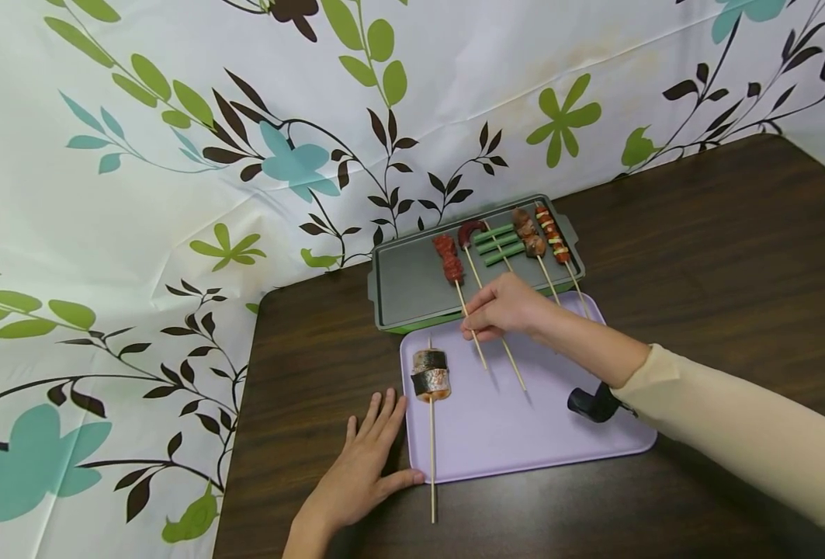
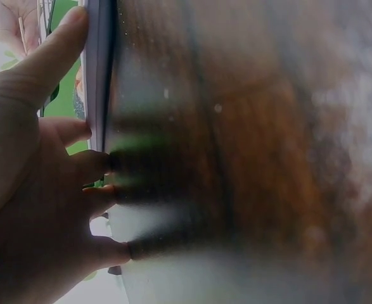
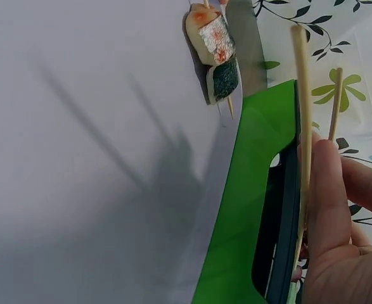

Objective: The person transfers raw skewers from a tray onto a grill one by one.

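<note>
My right hand [image 1: 506, 304] pinches the bare stick of a red meat skewer [image 1: 448, 260]. The meat end lies over the dark griddle plate [image 1: 408, 279], and the stick's tail reaches over the lilac tray [image 1: 517, 439]. In the right wrist view a wooden stick [image 3: 303, 126] runs alongside the fingers. My left hand [image 1: 359, 470] rests at the tray's left edge with its fingers spread and its thumb on the near corner. Beside it on the tray lies a skewer with chunks wrapped in dark and silvery skin [image 1: 431, 376], its stick jutting past the near rim.
More skewers share the griddle's right half: a curled dark-red piece [image 1: 471, 230], green stalks [image 1: 499, 244], brown meat chunks [image 1: 528, 231] and a red-and-yellow one [image 1: 552, 233]. A black curved object [image 1: 594, 404] shows by the right forearm. A patterned curtain [image 1: 454, 93] hangs behind the wooden table [image 1: 698, 233].
</note>
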The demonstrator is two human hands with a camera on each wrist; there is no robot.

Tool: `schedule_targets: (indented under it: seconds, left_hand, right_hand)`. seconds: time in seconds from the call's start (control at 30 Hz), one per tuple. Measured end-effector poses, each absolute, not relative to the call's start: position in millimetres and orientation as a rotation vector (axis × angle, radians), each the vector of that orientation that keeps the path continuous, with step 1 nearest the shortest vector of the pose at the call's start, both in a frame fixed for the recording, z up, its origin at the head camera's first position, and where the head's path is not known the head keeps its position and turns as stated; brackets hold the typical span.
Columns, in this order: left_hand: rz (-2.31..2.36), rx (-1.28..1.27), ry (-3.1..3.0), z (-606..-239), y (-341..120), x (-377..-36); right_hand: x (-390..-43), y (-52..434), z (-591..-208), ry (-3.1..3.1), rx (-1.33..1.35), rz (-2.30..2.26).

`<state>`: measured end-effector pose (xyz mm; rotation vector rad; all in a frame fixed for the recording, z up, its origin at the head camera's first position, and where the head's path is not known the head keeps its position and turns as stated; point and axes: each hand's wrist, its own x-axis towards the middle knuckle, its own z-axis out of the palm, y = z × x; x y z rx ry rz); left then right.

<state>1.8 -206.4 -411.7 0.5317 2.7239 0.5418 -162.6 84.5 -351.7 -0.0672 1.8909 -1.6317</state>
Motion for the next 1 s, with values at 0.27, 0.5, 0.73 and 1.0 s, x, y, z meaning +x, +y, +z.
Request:
schedule_targets:
  seconds: [0.27, 0.5, 0.73, 1.0]
  left_hand:
    - [0.542, 0.525, 2.715, -411.2, -205.8, 1.6]
    - [0.531, 0.515, 2.708, -411.4, -205.6, 1.8]
    - [0.532, 0.509, 2.704, -410.0, -205.0, 1.4]
    - [0.524, 0.502, 2.702, -411.1, -205.2, 1.3]
  right_hand:
    - [-163.0, 84.5, -350.6, 1.956, -0.083, -1.624]
    - [-160.7, 83.1, -350.6, 1.971, -0.062, -1.643]
    - [-156.3, 83.4, -350.6, 1.979, -0.046, -1.638]
    - [-154.8, 85.2, -350.7, 2.007, -0.070, -1.598]
